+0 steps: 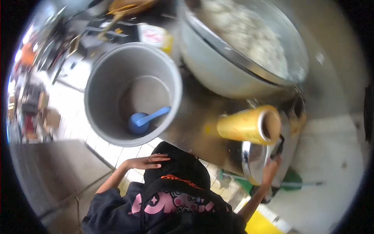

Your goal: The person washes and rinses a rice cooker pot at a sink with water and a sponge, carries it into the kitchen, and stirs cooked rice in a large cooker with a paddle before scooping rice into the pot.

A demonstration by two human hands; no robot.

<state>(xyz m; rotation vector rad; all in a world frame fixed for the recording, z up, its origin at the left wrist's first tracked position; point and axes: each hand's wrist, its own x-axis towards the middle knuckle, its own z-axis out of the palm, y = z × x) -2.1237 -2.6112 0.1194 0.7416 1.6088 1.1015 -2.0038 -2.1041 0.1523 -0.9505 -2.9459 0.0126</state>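
Note:
My left hand (150,160) lies against the black cloth at my front, fingers stretched out and holding nothing. On the right, my right hand (272,165) is closed round a black handle (279,147) beside a round, shiny metal lid or pan (255,156); motion blurs the grip. Just above it, a yellow roll (239,125) with a hollow core lies on its side. A deep grey pot (91,93) stands at the left of the metal counter (194,117), with a blue scoop (139,123) inside.
A large metal vessel (218,78) with a white, lumpy mass (249,35) is at the upper right. Behind the grey pot are a white and yellow packet (154,35) and a brown bowl (130,7). A steel surface (58,167) is at the lower left.

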